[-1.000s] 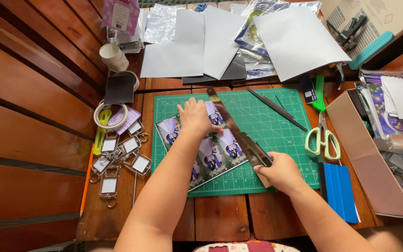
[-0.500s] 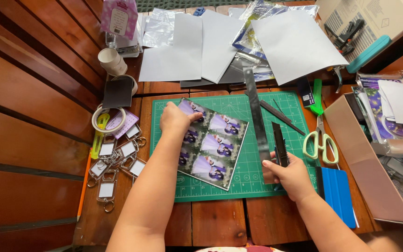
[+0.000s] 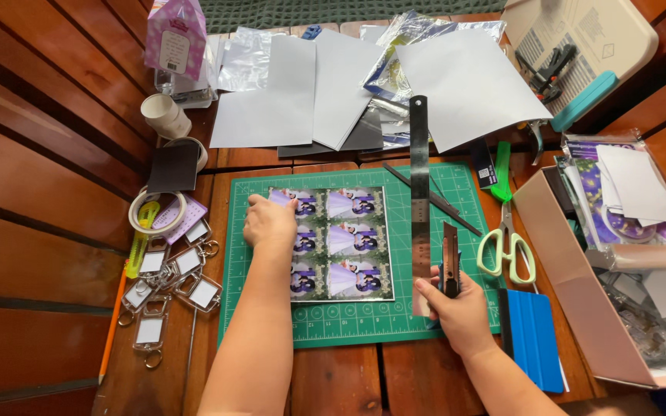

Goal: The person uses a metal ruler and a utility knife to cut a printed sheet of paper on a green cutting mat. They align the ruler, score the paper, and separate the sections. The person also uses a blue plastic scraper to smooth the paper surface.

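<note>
The fingers of the right hand (image 3: 456, 304) are clenched around a steel ruler (image 3: 419, 192) and a utility knife (image 3: 450, 262) together, both standing roughly upright over the right part of the green cutting mat (image 3: 348, 320). The fingers of the left hand (image 3: 270, 223) lie curled and pressed on the left edge of the photo sheet (image 3: 344, 243), gripping nothing, only pinning it down.

The sheet lies flat near the middle of the mat, its edges roughly square with the printed grid. It is a glossy print of small repeated pictures in rows, purple and white figures on a dark green ground, with a thin white border around them.

To do this well, I judge the sheet should stay lined up with the grid, the ruler should be laid flat along a gap between pictures, and the left hand should press down well clear of the blade's path.

Just right of the mat lie green-handled scissors (image 3: 506, 250) and a blue squeegee (image 3: 537, 335). On the table to the left sits a cluster of clear keychain blanks (image 3: 179, 273), a tape roll (image 3: 157, 209) and a pencil (image 3: 113, 323). Grey sheets (image 3: 287, 96) lie beyond the mat, and an open cardboard box (image 3: 572, 285) stands at the far right.
</note>
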